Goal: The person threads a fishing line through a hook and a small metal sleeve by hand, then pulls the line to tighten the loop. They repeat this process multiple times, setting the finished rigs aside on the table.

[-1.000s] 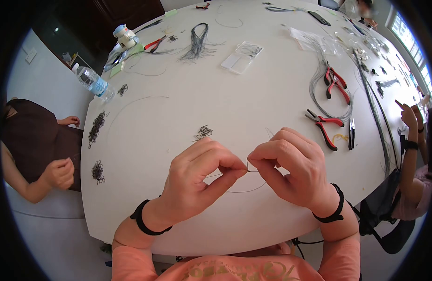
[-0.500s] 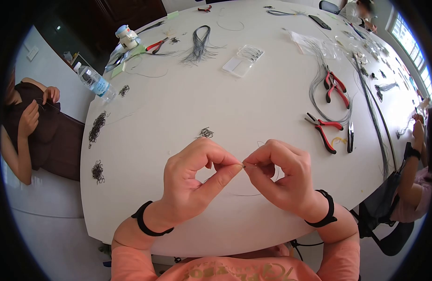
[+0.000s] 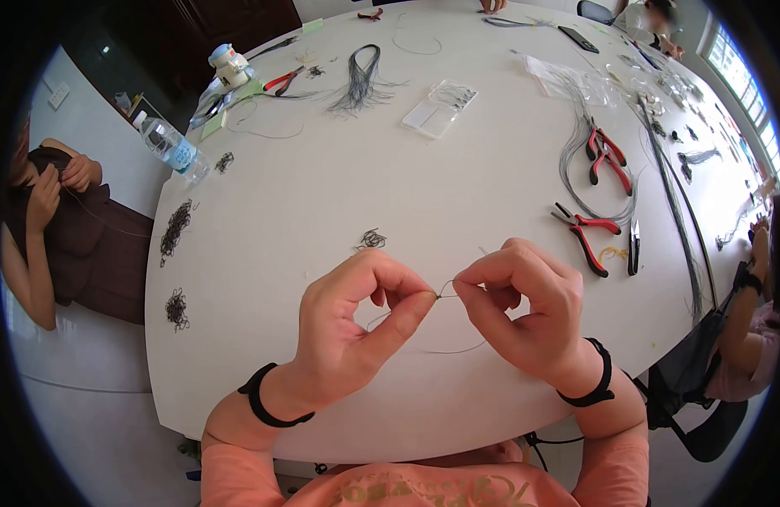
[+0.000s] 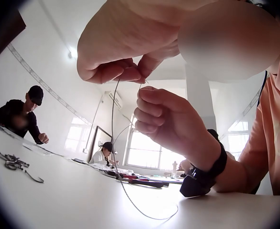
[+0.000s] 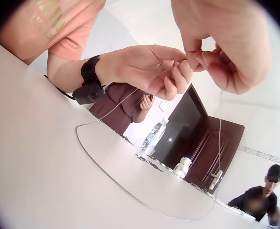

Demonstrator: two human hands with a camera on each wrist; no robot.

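Held just above the near middle of the white table (image 3: 322,194): thin wire (image 3: 446,287), pinched between thumb and forefinger of left hand (image 3: 356,329) and likewise of right hand (image 3: 525,308), fingertips nearly meeting. Short span lying left to right, equally close to both. Slack looping down onto the tabletop beneath. Red-handled pliers (image 3: 589,232) well apart, far right.

White worktop (image 3: 322,194); red-handled pliers (image 3: 586,232); black wrist straps (image 3: 256,399); salmon-orange shirt (image 3: 238,482), pale yellow lettering; dark grey wire (image 4: 113,143); clear bottle (image 3: 166,145), blue label.
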